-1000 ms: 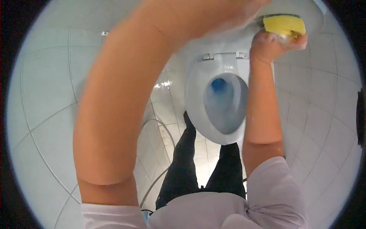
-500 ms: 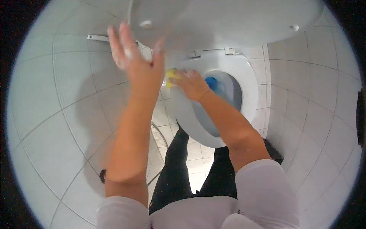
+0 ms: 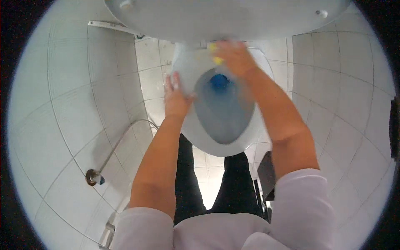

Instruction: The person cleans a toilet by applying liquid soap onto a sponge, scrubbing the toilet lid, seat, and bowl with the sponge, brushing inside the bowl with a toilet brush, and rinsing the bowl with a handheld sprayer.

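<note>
My right hand (image 3: 235, 57), blurred by motion, is closed around a yellow sponge (image 3: 217, 59) at the back rim of the toilet bowl (image 3: 212, 148), near the hinges. Parts of the sponge stick out on the left of my fingers. At the bowl's left rim is my left hand (image 3: 177, 98), fingers spread and nothing in it. Whether it presses on the rim or hovers just beside it I cannot tell. Blue water (image 3: 219, 82) shows at the bottom of the bowl. Behind it the raised toilet lid (image 3: 225, 21) spans the top of the view.
White tiled walls (image 3: 68, 121) close in on both sides. A thin hose (image 3: 121, 143) runs from a wall valve (image 3: 92, 177) on the left. A white bar (image 3: 112, 27) is fixed to the left wall. A dark box-like object (image 3: 266, 175) stands by my right leg.
My right hand has moved with the sponge from the bowl's left rim to its back rim. My left hand has come down from beside the lid to the left rim. The view has shifted.
</note>
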### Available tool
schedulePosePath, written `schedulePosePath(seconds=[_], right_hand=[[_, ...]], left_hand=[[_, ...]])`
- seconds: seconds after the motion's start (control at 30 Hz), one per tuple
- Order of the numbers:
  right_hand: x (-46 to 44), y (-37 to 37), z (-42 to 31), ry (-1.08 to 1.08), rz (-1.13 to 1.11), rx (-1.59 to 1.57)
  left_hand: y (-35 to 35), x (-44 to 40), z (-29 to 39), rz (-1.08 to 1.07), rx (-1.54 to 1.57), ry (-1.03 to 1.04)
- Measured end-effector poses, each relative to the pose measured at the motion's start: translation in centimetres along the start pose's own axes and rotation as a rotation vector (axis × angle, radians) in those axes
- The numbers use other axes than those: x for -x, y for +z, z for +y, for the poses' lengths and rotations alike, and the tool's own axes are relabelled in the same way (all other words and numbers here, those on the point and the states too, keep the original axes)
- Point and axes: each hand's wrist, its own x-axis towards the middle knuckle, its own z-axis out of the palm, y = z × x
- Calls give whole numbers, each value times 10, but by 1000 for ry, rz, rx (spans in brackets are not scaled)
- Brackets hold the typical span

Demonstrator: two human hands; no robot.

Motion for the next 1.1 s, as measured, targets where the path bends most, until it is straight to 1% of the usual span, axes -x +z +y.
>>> schedulePosePath(seconds=[0.03, 0.1, 0.13, 0.17, 0.2, 0.23, 0.27, 0.3, 0.33, 0.37, 0.4, 0.43, 0.47, 0.5, 0.53, 0.57, 0.6, 0.63, 0.67, 0.7, 0.73, 0.77, 0.8, 0.83, 0.87, 0.93, 0.97, 1.0, 1.03, 1.07, 1.1], right_hand=[[26, -6, 23, -5, 69, 19], [90, -44, 8, 90, -381, -17], [145, -28, 8, -92, -286, -53], [183, -30, -6, 47, -572, -233], [209, -40, -19, -153, -566, -174], [209, -54, -25, -151, -674, -255], [199, -53, -23, -168, -675, -255], [185, -51, -20, -127, -629, -154], [171, -54, -15, -94, -574, -49], [153, -62, -12, -124, -553, -35], [132, -77, -14, 113, -424, -56], [109, -96, -14, 344, -270, -87], [102, -114, -15, 371, -235, -75], [105, -127, -20, 394, -199, -75], [113, -143, -26, 340, -177, -38], [123, -161, -32, 278, -146, -8], [132, -179, -36, 314, -233, -35], [124, -223, -47, 333, -640, -98], [128, -251, -54, 361, -745, -207], [156, -243, -43, 686, -651, -605], [169, -242, -37, 737, -512, -811], [172, -242, -31, 735, -381, -942], [171, -245, -23, 747, -273, -1036], [172, -249, -17, 768, -188, -1093], [169, -250, -16, 786, -111, -1141], [174, -244, -18, 812, 74, -1206], [169, -233, -13, 786, 135, -1210], [173, -223, -13, 785, 178, -1221], [168, -221, -33, 842, 389, -872], [172, -240, -36, 792, 252, -936], [178, -240, -39, 800, 271, -787]], left_hand=[[10, 8, -11, 2, 12, -11], [26, 36, -34, 136, 289, -42], [35, 47, -40, 143, 299, -54], [44, 59, -44, 167, 350, -129], [49, 71, -47, 195, 401, -208], [49, 80, -47, 208, 408, -222], [48, 90, -45, 173, 517, -279], [44, 103, -45, 135, 623, -333], [37, 114, -42, 154, 625, -342], [29, 122, -42, 47, 436, -330], [13, 129, -42, -50, 244, -305], [-6, 137, -42, -126, 205, -260], [-30, 148, -41, -202, 155, -218], [-63, 156, -37, -354, 129, -150], [-99, 166, -31, -496, 97, -90], [-138, 179, -19, -527, 109, -1], [-178, 199, -7, -549, 112, 64], [-213, 226, 4, -464, 116, 93], [-238, 254, 5, -371, 102, 167], [-273, 285, 12, -274, 146, 211], [-305, 318, 21, -224, 204, 142], [-323, 348, 22, -119, 189, 169], [-350, 382, 38, -126, 285, 7], [-364, 418, 49, 9, 306, -60], [-373, 448, 50, 101, 330, -84], [-380, 496, 46, 230, 424, -233], [-380, 510, 58, 218, 465, -336], [-367, 514, 57, 270, 517, -338], [-354, 505, 55, 291, 564, -332], [-347, 480, 54, 155, 518, -226], [-339, 457, 51, 145, 450, -146]])
